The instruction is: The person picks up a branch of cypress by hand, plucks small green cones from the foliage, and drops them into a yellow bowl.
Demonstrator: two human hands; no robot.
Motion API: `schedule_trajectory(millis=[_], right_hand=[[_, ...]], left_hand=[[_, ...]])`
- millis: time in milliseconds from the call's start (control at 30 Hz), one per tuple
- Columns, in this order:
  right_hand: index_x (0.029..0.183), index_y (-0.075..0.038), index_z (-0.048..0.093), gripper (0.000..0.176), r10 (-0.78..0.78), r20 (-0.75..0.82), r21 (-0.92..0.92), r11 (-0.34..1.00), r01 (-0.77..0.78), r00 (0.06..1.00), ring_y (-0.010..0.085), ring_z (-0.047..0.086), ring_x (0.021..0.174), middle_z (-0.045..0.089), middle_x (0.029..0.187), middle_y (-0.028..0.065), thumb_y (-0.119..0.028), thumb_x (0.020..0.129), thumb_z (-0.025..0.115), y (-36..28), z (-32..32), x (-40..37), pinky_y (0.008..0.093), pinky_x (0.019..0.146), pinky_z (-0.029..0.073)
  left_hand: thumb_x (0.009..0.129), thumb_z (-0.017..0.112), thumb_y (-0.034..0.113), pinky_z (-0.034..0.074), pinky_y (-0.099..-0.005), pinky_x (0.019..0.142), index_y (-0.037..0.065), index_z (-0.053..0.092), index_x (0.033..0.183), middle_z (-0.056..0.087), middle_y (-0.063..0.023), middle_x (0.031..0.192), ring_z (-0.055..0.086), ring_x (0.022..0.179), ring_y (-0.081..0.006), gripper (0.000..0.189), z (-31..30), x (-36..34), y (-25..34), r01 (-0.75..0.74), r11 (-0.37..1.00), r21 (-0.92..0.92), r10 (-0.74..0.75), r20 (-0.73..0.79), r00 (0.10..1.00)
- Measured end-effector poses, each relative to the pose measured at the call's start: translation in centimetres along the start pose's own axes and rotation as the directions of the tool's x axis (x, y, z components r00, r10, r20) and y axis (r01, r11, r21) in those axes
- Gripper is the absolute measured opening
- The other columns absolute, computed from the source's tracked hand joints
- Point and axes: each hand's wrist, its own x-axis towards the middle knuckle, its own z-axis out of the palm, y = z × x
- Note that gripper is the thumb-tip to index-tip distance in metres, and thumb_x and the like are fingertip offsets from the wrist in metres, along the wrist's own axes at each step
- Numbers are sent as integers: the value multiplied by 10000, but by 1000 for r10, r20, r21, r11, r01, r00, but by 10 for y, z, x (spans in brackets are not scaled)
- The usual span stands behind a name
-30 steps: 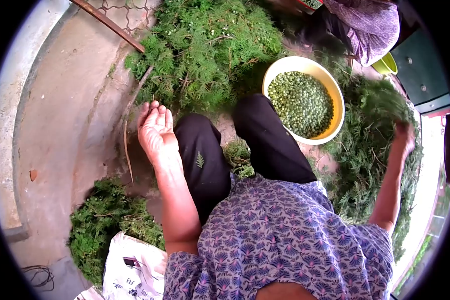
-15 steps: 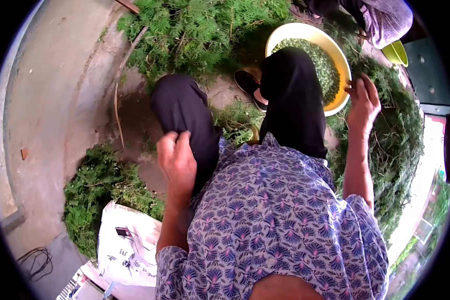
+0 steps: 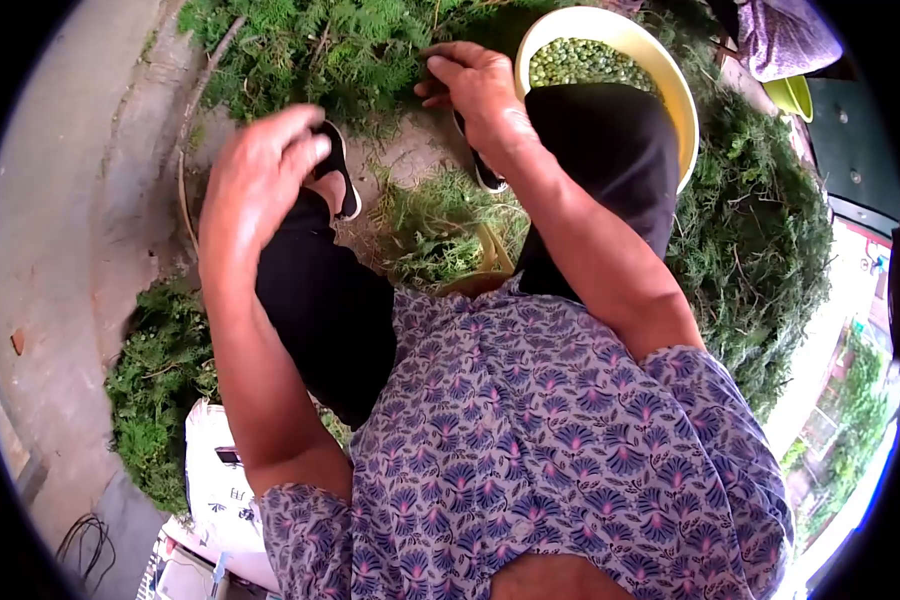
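Observation:
My left hand (image 3: 262, 170) hangs above my left knee, near the shoe. Its fingers stretch to the right, slightly blurred, with the thumb apart and nothing in them. My right hand (image 3: 482, 92) reaches to the near edge of a heap of leafy green branches (image 3: 345, 50). Its fingers point left and stand apart; I see nothing held. Just right of this hand, a yellow basin (image 3: 682, 95) holds many small round green fruits or seeds (image 3: 590, 62). My right knee hides the basin's near part.
Cut greenery (image 3: 430, 225) lies on the ground between my legs. More branches lie in a pile (image 3: 755, 250) on the right and another (image 3: 160, 380) on the left. A white sack (image 3: 210, 480) is at lower left. A person's patterned sleeve or clothing (image 3: 785, 40) and a green container (image 3: 792, 97) show at upper right.
My right hand has moved left from the basin's right rim to the branch heap. My left hand has risen forward from my left thigh. My knees have shifted and the view has tilted.

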Motion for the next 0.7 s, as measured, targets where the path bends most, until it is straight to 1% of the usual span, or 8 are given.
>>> schedule_trajectory(millis=[133, 200, 233, 300, 400, 533, 600, 700], right_hand=[[919, 27, 603, 166, 224, -284, -119, 957, -266, 932, 184, 556, 471, 591, 677, 105, -33, 789, 518, 130, -42, 43, 307, 410, 456], [825, 15, 600, 115, -148, -5, -453, 882, 130, 989, 217, 551, 461, 582, 674, 110, -20, 789, 496, 262, -125, 55, 327, 387, 436], [806, 9, 581, 107, 150, -249, -277, 936, -219, 957, 235, 558, 467, 576, 671, 133, -25, 798, 480, 275, -142, 40, 342, 376, 433], [768, -3, 542, 111, 713, -485, 268, 672, -690, 506, 270, 571, 479, 563, 664, 179, -37, 816, 448, 286, -155, 7, 372, 355, 428], [889, -24, 490, 75, 775, -502, 285, 567, -773, 384, 277, 565, 552, 556, 805, 193, -81, 845, 468, 285, -157, -12, 443, 497, 490], [914, -56, 526, 122, 704, -568, 253, 643, -723, 427, 309, 591, 604, 569, 849, 167, -105, 855, 432, 367, -203, -29, 490, 551, 487], [974, -81, 519, 155, 832, -377, 626, 553, -549, 407, 341, 601, 646, 572, 887, 145, -131, 862, 424, 393, -234, -20, 541, 599, 473], [966, -17, 501, 170, 749, -512, 312, 618, -722, 421, 304, 577, 552, 575, 775, 154, -137, 847, 475, 384, -207, -22, 456, 476, 481]], left_hand=[[801, 560, 240, 436, -343, 780, 32, 555, 1095, 619, -168, 936, 583, 892, -299, 360, 5, 64, -32, -110, 983, 150, 108, 21, 994], [803, 556, 232, 436, -347, 772, 33, 553, 1098, 618, -166, 935, 581, 877, -302, 355, 9, 80, -47, -143, 978, 152, 144, 9, 990], [805, 554, 228, 435, -343, 770, 31, 553, 1097, 617, -164, 942, 580, 867, -300, 351, 10, 82, -51, -111, 984, 137, 111, 9, 994], [799, 562, 217, 430, -317, 769, 32, 542, 1116, 612, -167, 954, 577, 856, -272, 368, 8, 81, -55, 37, 994, 99, -44, 69, 997], [772, 583, 192, 446, -362, 756, 15, 566, 1069, 605, -199, 934, 584, 833, -318, 347, 4, 65, -75, 69, 987, 147, -72, 19, 997], [786, 589, 162, 451, -309, 732, 27, 555, 1109, 607, -187, 926, 591, 802, -238, 352, -11, 61, -80, 225, 964, -141, -228, -3, 974], [826, 575, 178, 417, -284, 814, 70, 524, 1187, 595, -144, 1025, 554, 935, -182, 380, -18, 56, -87, 328, 938, -111, -321, 72, 944], [837, 560, 181, 413, -277, 813, 61, 523, 1188, 589, -140, 1009, 539, 923, -170, 373, -22, 45, -89, 357, 927, -112, -350, 73, 934]])
